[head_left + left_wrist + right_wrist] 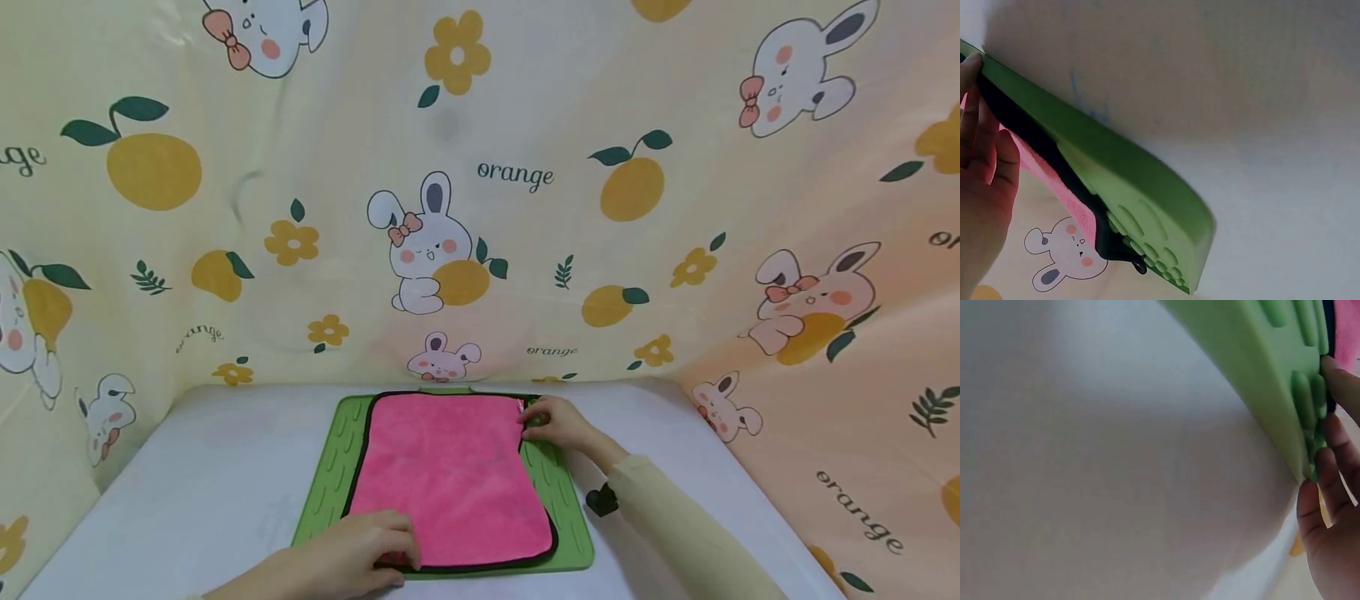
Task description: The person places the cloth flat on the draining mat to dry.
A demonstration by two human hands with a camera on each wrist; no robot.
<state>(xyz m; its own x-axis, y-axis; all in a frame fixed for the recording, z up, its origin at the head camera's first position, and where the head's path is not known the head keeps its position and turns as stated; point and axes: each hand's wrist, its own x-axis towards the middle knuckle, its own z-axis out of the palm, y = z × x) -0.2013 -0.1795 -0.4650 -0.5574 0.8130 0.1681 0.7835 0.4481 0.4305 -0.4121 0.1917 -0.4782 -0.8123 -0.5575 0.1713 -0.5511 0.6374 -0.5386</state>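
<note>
A pink towel [450, 475] with a black border lies over a green mat [318, 492] with raised ridges. My left hand [356, 546] is at the towel's near left corner, fingers bent and gripping its edge; in the left wrist view the thumb is by the mat's rim. At the far right corner my right hand [558, 423] pinches the towel's edge, pulling that side inward in a curve. In the right wrist view, the fingers of the right hand [1335, 462] are beside the mat's ridges. A small black loop [1140, 267] shows at a towel corner.
The mat lies on a white table [225, 450]. A cloth wall [525, 250] printed with rabbits and oranges stands behind and on both sides. A dark object [602, 500] is by the right sleeve [682, 517].
</note>
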